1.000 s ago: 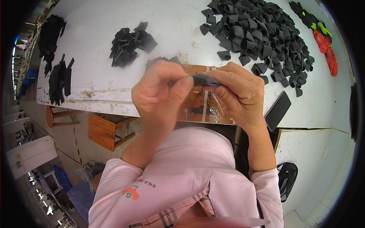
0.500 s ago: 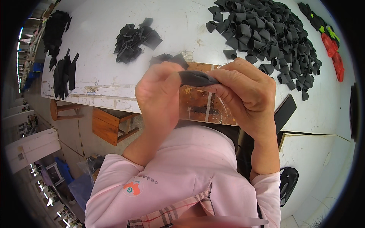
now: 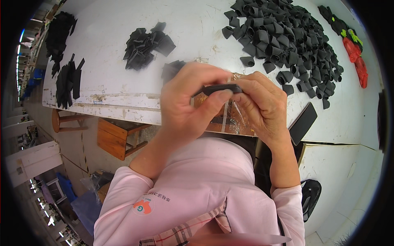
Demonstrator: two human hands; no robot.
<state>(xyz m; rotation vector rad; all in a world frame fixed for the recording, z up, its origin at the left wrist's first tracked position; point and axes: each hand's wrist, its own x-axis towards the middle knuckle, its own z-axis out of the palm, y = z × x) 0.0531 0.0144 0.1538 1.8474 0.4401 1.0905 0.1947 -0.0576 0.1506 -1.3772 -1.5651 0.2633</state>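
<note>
Head view: the left hand (image 3: 184, 104) and right hand (image 3: 262, 104) meet above the near edge of the white, scuffed table (image 3: 106, 53), both pinching a flat, matte black strip (image 3: 219, 88) closed between thumbs and fingers. Behind it lies a large heap of curled black loops (image 3: 287, 37); a smaller pile of flat black pieces (image 3: 145, 45) sits to the left.

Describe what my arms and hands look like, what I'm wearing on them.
Both hands, left hand and right hand, are bare, with no gloves. The forearms are bare too. Pink sleeves are pushed up near the elbows, and a plaid trim shows at the front.
</note>
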